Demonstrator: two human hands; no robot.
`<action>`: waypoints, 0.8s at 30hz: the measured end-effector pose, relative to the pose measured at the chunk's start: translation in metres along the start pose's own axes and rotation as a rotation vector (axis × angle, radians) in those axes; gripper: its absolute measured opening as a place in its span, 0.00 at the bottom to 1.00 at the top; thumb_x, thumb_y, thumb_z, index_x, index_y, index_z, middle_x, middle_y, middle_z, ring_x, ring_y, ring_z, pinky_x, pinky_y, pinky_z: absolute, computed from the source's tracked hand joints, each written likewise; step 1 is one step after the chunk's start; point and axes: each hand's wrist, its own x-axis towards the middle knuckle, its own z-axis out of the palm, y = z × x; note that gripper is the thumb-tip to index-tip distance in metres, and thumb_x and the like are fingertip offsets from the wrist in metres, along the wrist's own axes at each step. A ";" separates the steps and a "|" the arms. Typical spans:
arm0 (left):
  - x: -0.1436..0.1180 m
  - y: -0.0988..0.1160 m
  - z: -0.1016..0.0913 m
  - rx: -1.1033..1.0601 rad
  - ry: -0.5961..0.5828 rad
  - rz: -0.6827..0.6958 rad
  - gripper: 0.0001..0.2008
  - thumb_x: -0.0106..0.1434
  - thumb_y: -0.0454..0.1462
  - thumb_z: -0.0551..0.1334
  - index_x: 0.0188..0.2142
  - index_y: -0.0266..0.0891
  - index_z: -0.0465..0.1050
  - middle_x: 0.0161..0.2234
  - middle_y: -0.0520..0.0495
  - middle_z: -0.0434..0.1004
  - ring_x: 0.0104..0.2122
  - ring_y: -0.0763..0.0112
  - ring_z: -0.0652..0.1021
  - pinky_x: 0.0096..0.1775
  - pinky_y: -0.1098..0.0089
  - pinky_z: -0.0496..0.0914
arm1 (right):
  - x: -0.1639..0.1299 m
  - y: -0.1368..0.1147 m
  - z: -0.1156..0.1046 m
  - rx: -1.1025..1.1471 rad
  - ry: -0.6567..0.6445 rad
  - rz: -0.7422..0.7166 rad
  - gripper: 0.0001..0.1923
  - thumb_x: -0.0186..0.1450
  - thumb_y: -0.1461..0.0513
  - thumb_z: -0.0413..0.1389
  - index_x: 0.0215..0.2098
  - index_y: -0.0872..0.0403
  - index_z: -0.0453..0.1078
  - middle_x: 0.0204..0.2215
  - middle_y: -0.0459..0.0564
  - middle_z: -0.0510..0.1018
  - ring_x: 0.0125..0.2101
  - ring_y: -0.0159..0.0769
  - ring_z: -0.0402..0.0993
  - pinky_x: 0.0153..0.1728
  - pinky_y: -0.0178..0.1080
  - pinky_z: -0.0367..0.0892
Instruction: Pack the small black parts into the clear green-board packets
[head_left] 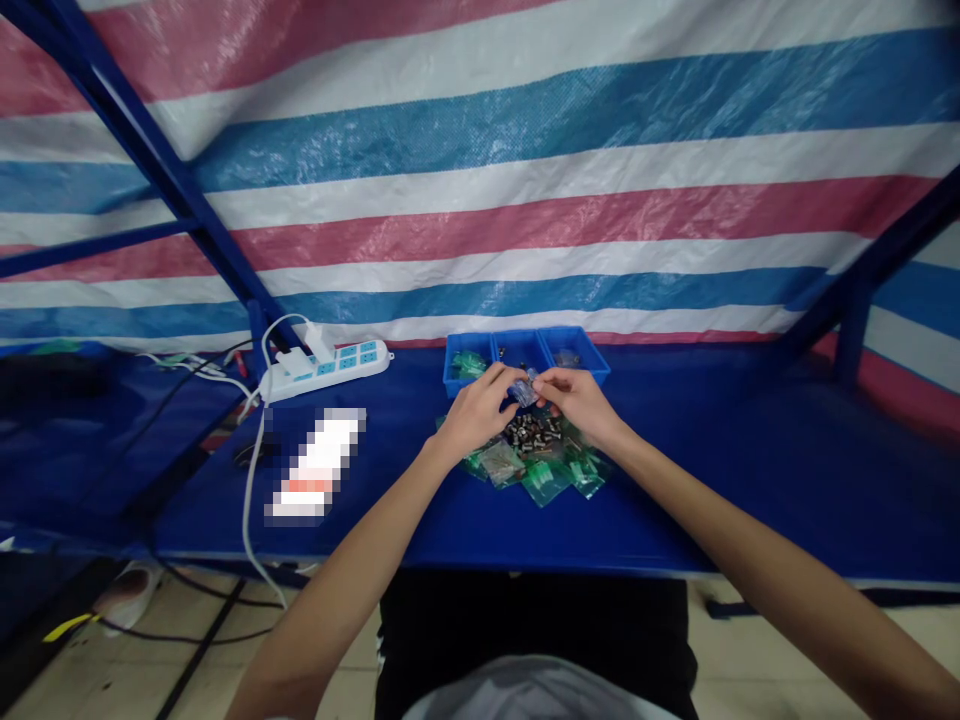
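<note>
Between my two hands is a small clear plastic bag [526,390], just in front of the blue divided tray [598,364]. My left hand [480,408] pinches its left side, and my right hand [577,398] grips its right side with thumb and fingers together. What the bag contains is too small to make out. Below my hands lies a pile of small dark and metallic parts [534,432]. Several green-tinted plastic bags [546,480] spread around the pile's front. Green bags [469,363] also fill the tray's left compartment.
A white power strip [330,372] with plugged-in adapters lies on the blue table [750,470] to the left. Its white cable [251,500] hangs over the front edge. A pixelated white sheet [319,465] lies nearby. Blue metal posts [217,250] and a striped tarp [525,220] stand behind.
</note>
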 end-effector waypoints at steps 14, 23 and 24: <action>0.001 -0.003 0.003 0.028 0.072 -0.008 0.08 0.73 0.37 0.55 0.45 0.41 0.72 0.44 0.48 0.72 0.40 0.69 0.78 0.41 0.69 0.72 | -0.003 -0.004 0.003 0.016 -0.061 -0.024 0.12 0.61 0.57 0.59 0.41 0.54 0.71 0.24 0.47 0.77 0.22 0.33 0.72 0.20 0.34 0.64; 0.001 -0.002 0.004 0.014 0.085 -0.095 0.06 0.72 0.37 0.55 0.41 0.39 0.69 0.39 0.47 0.75 0.38 0.66 0.77 0.39 0.67 0.71 | -0.005 -0.006 0.001 -0.202 -0.111 -0.154 0.10 0.62 0.58 0.56 0.39 0.53 0.74 0.37 0.52 0.81 0.38 0.43 0.77 0.24 0.35 0.68; 0.001 -0.002 0.004 -0.013 0.083 -0.091 0.05 0.72 0.37 0.55 0.42 0.40 0.69 0.39 0.48 0.76 0.38 0.66 0.78 0.39 0.67 0.72 | -0.005 -0.006 0.001 -0.217 -0.089 -0.159 0.11 0.63 0.55 0.56 0.38 0.53 0.74 0.35 0.52 0.81 0.37 0.43 0.77 0.23 0.35 0.67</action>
